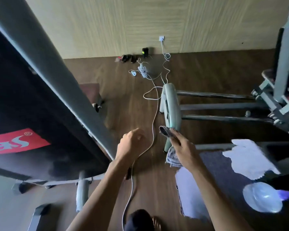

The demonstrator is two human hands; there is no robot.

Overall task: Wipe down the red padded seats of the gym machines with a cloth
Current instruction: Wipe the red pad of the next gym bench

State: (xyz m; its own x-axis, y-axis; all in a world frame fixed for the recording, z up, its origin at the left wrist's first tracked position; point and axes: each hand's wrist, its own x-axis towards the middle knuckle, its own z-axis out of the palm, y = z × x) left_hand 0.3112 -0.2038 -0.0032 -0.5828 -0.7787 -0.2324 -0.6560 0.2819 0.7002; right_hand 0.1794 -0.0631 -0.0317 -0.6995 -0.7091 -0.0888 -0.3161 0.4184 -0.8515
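My right hand [183,148] is shut on a grey cloth [173,158], which hangs folded below my fingers with one end [165,130] sticking up beside a pale green machine leg [171,112]. My left hand [132,144] is loosely curled in the air above the wooden floor and holds nothing. A dark reddish padded seat [89,91] shows partly behind the big grey machine frame [45,69] on the left. No other red seat is clearly in view.
A white cable [154,114] runs along the floor from a power strip [143,71] near the wall down between my arms. Chrome rails [215,106] and a second machine [280,90] fill the right. A dark mat [223,172] lies at lower right. My bare foot [156,222] is at the bottom.
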